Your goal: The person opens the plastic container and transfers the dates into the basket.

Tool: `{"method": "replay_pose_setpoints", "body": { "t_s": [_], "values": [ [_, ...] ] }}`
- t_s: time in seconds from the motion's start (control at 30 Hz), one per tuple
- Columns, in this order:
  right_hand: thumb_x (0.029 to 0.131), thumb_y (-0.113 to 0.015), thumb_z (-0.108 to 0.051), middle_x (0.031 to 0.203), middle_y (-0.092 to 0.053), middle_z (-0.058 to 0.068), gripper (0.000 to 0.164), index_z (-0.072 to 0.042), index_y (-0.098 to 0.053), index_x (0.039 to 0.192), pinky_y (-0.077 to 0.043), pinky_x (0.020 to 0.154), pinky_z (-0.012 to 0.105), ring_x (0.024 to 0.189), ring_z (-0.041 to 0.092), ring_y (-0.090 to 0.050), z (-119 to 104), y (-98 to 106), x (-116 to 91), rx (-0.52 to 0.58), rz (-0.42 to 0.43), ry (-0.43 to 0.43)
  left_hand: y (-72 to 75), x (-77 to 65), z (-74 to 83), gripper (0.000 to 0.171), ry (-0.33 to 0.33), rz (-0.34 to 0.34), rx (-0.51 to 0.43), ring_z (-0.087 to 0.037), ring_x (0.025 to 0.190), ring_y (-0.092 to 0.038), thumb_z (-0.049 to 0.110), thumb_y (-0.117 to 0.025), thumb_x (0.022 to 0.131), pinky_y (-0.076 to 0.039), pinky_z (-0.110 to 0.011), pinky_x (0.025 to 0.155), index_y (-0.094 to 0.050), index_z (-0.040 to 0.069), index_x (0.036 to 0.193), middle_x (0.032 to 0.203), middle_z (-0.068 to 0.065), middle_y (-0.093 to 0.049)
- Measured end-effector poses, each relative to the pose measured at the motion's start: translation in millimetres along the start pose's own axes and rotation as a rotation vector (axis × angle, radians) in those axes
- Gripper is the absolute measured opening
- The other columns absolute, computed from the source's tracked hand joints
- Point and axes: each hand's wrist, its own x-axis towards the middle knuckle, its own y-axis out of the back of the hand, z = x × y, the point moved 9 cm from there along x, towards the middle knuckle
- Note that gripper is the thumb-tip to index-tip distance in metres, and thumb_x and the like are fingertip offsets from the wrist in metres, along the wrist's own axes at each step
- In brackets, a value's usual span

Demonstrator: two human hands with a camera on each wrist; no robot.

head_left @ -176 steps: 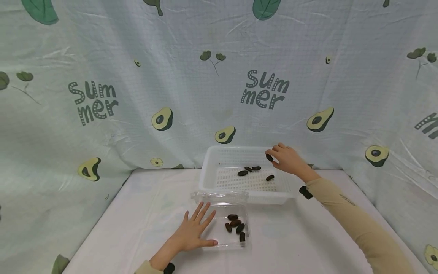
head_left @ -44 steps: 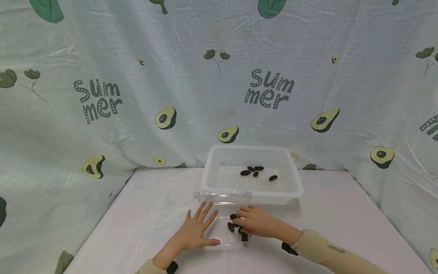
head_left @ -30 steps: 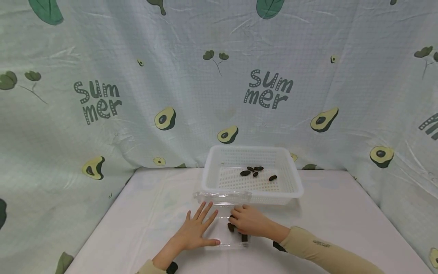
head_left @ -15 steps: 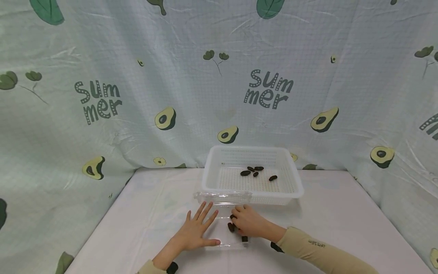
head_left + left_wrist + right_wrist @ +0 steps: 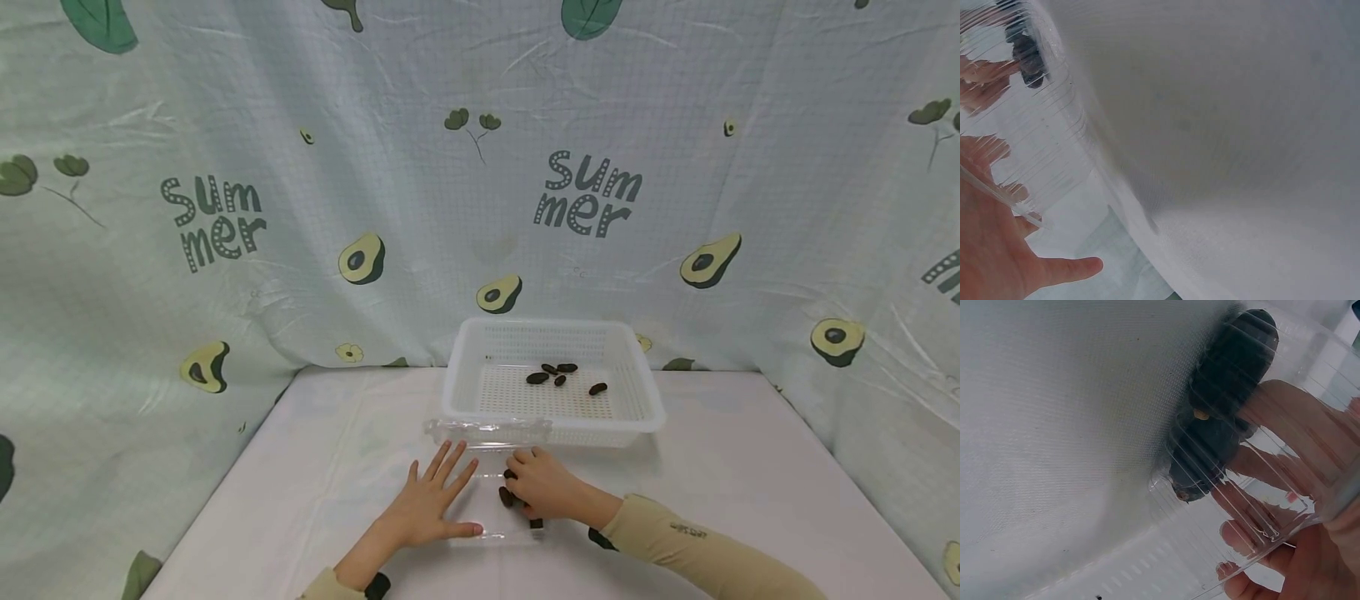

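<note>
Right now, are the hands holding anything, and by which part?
Left hand: nothing, spread over the clear container. Right hand: among the dark oval pieces inside; whether it grips one is unclear.

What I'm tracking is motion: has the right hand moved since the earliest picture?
Yes: the right hand has moved leftward and nearer the person, from the white basket to the clear tray.

Soft light glints on the clear container (image 5: 480, 500); wrist views look dimmer.
</note>
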Motion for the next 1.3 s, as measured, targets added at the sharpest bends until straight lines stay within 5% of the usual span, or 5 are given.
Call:
{"method": "replay_pose_setpoints", "body": {
  "t_s": [0.43,0.73,1.0,1.3],
  "values": [
    [0.074,-0.068,-0.041,0.09,-0.057,-0.008,0.024,-0.031,-0.062,0.094,-0.036,0.061,0.023,0.077,0.008,-0.045,-1,-2,1,0.044,-0.033,0.019,-1.2,0.3,-0.4,0.087,0.005,-0.007,-0.011,-0.031,0.139,-0.005,0.073,-0.041,0.075,-0.023,-0.068,0.092,-0.019,0.022,0.143,0.152,-0.004,-0.005],
    [0.074,-0.069,-0.039,0.085,-0.056,-0.01,0.016,-0.028,-0.065,0.086,-0.032,0.056,0.021,0.074,0.007,-0.045,-2,5,0,0.026,0.047,0.029,-1.3,0.9,-1.1,0.088,0.003,-0.005,-0.015,-0.033,0.138,-0.006,0.073,-0.04,0.075,-0.023,-0.069,0.091,-0.022,0.019,0.143,0.152,-0.006,-0.006],
    [0.071,-0.07,-0.041,0.088,-0.055,-0.008,0.019,-0.025,-0.067,0.081,-0.035,0.059,0.022,0.079,0.008,-0.047,2,13,0,0.014,0.032,0.003,-2.0,0.5,-1.2,0.088,0.01,-0.012,-0.009,-0.031,0.139,-0.003,0.073,-0.039,0.075,-0.022,-0.068,0.093,-0.02,0.021,0.143,0.152,-0.004,-0.002],
    [0.08,-0.062,-0.041,0.085,-0.054,-0.009,0.016,-0.025,-0.066,0.078,-0.034,0.058,0.021,0.075,0.007,-0.044,-3,16,-6,-0.109,0.201,0.063,-1.5,0.0,-0.8,0.087,0.004,-0.009,-0.011,-0.033,0.138,-0.005,0.073,-0.039,0.076,-0.023,-0.068,0.092,-0.018,0.023,0.144,0.152,-0.006,-0.004]
  ]
}}
